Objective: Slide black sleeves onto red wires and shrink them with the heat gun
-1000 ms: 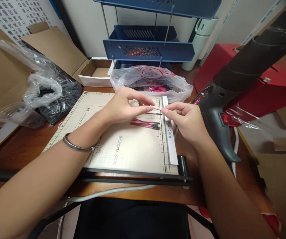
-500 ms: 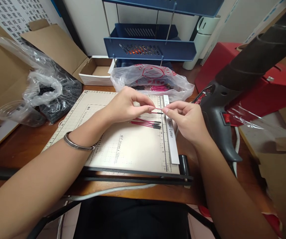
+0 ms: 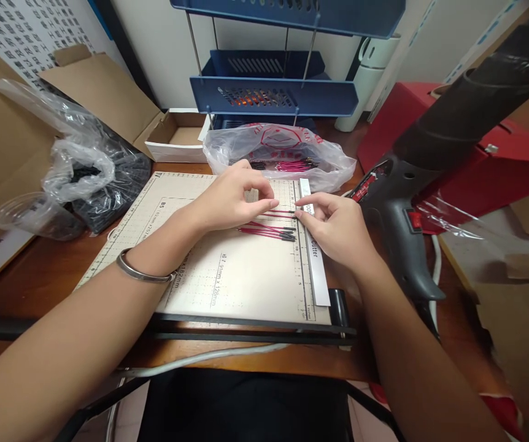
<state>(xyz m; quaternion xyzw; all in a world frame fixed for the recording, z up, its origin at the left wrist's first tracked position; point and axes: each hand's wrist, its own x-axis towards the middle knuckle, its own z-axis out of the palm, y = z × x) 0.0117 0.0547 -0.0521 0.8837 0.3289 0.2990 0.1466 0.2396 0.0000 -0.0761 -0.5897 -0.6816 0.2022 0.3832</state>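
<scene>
Since the earlier frame, the right hand (image 3: pixel 338 232) has loosened its pinch, and the wire strung between the hands seems to have dropped beside another on the paper cutter (image 3: pixel 255 279). Its thumb and index now stand apart near the dark ends, contact unclear. The left hand (image 3: pixel 228 199) curls over the red wires (image 3: pixel 264 232), its tips too close to tell whether they meet. The wires look light and bendy, probably best pinched near an end.
</scene>
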